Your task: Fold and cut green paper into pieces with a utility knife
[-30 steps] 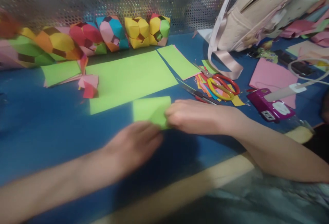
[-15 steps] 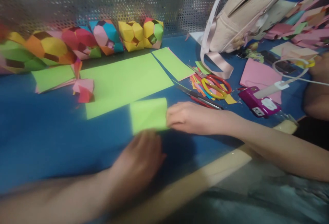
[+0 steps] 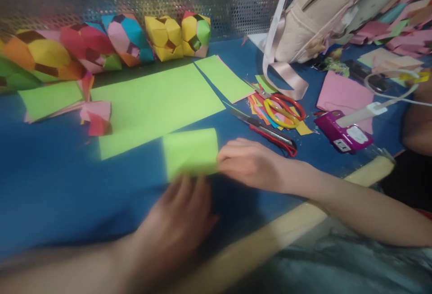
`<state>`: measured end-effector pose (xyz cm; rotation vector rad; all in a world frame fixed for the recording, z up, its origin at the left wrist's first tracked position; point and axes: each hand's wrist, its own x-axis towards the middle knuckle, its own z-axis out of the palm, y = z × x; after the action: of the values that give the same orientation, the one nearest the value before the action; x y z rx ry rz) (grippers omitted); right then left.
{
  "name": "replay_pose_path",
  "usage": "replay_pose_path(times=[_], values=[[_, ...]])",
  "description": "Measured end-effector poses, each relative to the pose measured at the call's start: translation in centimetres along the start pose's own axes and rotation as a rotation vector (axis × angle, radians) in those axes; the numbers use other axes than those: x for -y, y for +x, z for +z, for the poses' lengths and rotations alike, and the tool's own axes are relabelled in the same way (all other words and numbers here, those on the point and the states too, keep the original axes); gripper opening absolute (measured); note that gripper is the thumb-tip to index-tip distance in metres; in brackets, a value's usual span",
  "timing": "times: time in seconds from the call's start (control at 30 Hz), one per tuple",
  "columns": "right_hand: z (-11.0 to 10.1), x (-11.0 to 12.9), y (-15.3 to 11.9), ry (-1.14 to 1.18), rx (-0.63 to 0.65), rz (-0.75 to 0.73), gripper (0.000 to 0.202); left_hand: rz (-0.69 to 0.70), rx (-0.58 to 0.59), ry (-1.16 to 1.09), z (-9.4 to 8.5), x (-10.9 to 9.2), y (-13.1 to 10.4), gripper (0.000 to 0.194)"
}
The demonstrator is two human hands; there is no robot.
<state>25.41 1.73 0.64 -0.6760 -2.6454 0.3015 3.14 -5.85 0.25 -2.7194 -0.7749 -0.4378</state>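
In the head view we see the folded green paper (image 3: 191, 152) lying flat on the blue bench (image 3: 60, 186) toward its near edge, just in front of the large green sheet (image 3: 158, 105); our right hand (image 3: 248, 163) pinches its right edge, and our left hand (image 3: 175, 226), fingers loosely spread and blurred, presses at its near edge. We judge the piece only partly folded, far from the finished paper cubes (image 3: 162, 37) along the bench's far edge, with the scissors (image 3: 283, 111) lying unused.
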Motion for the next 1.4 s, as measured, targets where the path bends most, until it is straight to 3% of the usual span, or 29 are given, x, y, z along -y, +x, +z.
replay_pose_path(times=[0.53,1.4], values=[[-0.8,-0.6,-0.3,0.176,0.051,0.024,0.028,0.007,0.002,0.005,-0.1,0.3,0.3,0.027],[-1.0,-0.5,-0.5,0.033,0.086,0.026,0.028,0.008,0.003,-0.007,-0.1,0.4,0.1,0.024]])
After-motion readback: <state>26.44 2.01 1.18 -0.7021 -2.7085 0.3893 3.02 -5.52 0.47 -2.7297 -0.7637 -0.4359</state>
